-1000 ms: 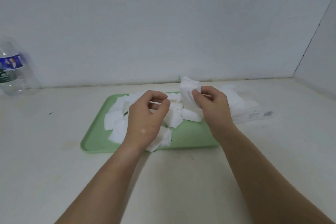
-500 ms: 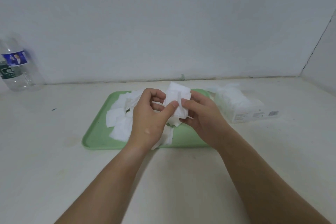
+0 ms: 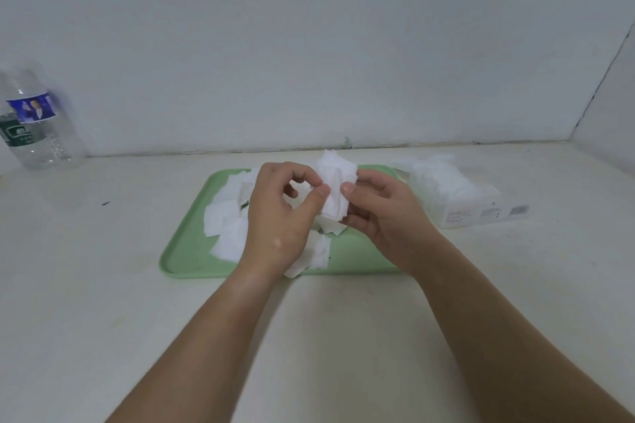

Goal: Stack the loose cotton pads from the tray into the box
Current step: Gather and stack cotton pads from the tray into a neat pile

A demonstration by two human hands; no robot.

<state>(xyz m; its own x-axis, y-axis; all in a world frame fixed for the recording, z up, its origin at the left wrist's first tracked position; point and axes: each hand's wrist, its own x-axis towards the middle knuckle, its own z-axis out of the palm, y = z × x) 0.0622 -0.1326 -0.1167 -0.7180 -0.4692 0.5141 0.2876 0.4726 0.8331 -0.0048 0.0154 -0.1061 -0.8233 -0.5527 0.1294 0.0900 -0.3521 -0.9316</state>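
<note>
**In hand:** a small stack of white cotton pads (image 3: 335,189), held roughly upright over the middle of the tray. The right hand (image 3: 385,216) grips it, thumb laid across the front and fingers curled behind. The left hand (image 3: 278,216) has its fingers curled and pinches the stack's left edge with the thumb tip. It looks to be squaring the edges.

**On the tray:** a pale green plastic tray (image 3: 185,251) carries loose white cotton pads (image 3: 226,220). They overlap in a heap on its left half and run under the hands. A few reach the front rim.

**Box:** a white cardboard box (image 3: 481,213) sits just beside the tray's right end with its top open. A blurred white mass of pads (image 3: 436,178) rises above its rim; their number cannot be told.

**Also present:** a clear plastic water bottle (image 3: 34,127) far to the left against the wall, on the cream table (image 3: 103,285).

**Progress, as judged:** partly done. The box already has a fair fill. The gripped stack is not yet in it, and a good pile on the tray has yet to be gathered.
</note>
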